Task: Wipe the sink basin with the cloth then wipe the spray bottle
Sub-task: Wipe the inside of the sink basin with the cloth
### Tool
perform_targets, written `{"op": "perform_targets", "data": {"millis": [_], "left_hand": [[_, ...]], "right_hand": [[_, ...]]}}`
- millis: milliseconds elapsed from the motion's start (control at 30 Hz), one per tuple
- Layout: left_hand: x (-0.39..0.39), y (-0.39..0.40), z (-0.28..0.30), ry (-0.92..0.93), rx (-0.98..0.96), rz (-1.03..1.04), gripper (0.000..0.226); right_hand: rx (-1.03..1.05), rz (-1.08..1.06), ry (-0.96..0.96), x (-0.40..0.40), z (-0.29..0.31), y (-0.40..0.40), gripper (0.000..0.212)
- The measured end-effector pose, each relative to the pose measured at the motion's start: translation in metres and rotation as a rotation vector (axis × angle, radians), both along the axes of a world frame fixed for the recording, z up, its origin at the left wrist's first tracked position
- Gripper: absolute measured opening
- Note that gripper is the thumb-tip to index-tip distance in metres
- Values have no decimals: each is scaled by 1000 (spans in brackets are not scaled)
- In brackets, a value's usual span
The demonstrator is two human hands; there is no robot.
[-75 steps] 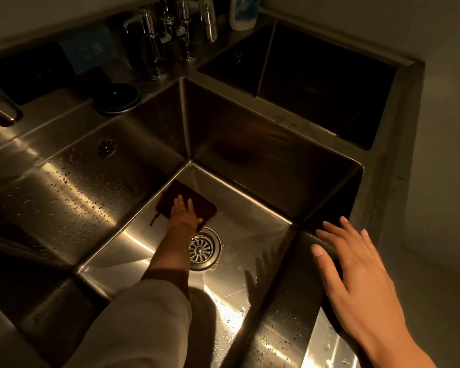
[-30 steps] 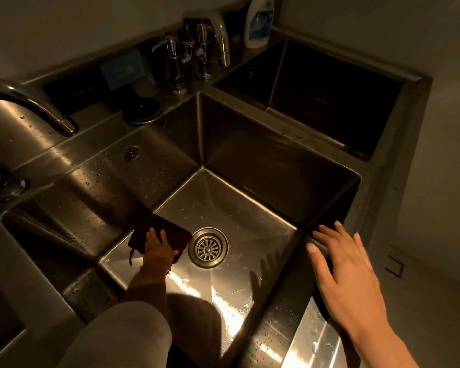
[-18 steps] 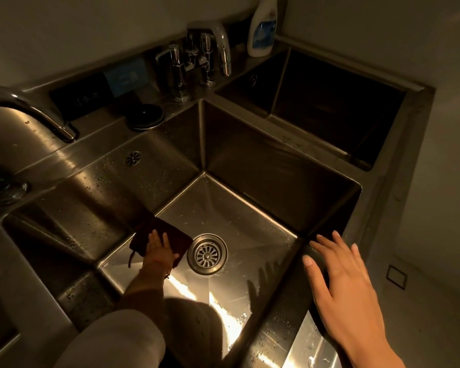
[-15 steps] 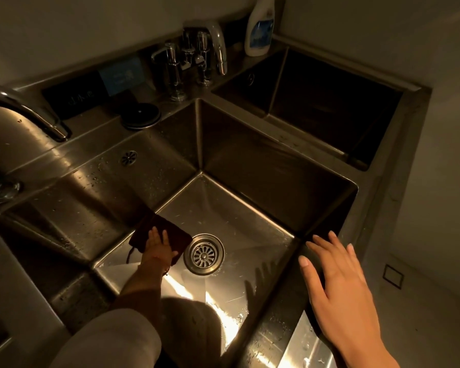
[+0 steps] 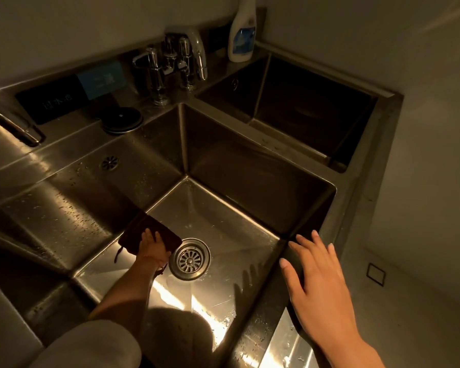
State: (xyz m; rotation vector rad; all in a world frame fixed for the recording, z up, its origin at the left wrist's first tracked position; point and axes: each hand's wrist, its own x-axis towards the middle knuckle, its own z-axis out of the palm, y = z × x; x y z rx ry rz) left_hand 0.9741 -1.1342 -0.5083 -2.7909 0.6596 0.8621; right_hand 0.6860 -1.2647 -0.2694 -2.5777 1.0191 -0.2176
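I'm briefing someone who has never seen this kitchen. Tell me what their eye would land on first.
First, the left hand pressing a dark cloth flat on the floor of the steel sink basin, just left of the round drain. Next, the right hand, fingers spread, over the basin's near right rim. Far back, a white spray bottle stands in the corner beside the chrome taps.

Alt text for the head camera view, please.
A left hand presses a dark cloth flat on the steel sink basin floor beside the drain. The right hand rests open on the basin's rim; a spray bottle stands behind the faucets.
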Motion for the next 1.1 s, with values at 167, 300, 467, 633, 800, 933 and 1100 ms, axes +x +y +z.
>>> {"op": "perform_targets", "data": {"millis": [167, 300, 467, 633, 800, 933, 1100], "left_hand": [[-3, -7, -3, -4, -31, 38, 80], [-2, -13, -6, -10, -19, 40, 86], [-4, -12, -12, -30, -18, 31, 85], [-5, -13, -14, -51, -28, 1, 79], [1, -18, -12, -56, -27, -35, 75], [4, -24, -14, -44, -33, -64, 74], [13, -34, -16, -42, -21, -146, 73]], "right_hand": [[-35, 1, -76, -1, 0, -14, 44], [-102, -2, -118, 7, 6, -46, 43], [-149, 31, -67, 19, 8, -81, 43], [-134, 64, -57, 25, -2, -92, 41], [-117, 45, -115, 25, -7, -93, 40], [-100, 36, -118, 24, -8, -93, 41], [-91, 39, -106, 24, -8, -95, 43]]}}
